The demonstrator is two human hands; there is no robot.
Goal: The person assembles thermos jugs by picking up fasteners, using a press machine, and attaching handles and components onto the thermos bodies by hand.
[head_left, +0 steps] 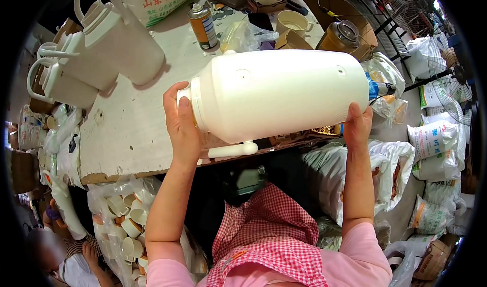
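Observation:
A large white thermos flask body [284, 92] lies sideways in the air between my two hands, above the table's front edge. My left hand [183, 122] is closed around its neck end on the left. At the other end my right hand [358, 126] grips the lower edge of the base, with its fingers partly hidden behind. Beneath the flask a white handle [228, 150] shows by the table edge; whether it is joined to the flask I cannot tell. Just beyond the base is a blue-and-black tool end [380, 89], whose kind I cannot make out.
Several white thermos jugs [127, 48] stand on the table [127, 145] at left. Behind the flask are a spray can [203, 26], a cream cup [291, 22] and a lidded jar [342, 33]. Bags of cups [133, 226] hang below. Another person [76, 266] sits lower left.

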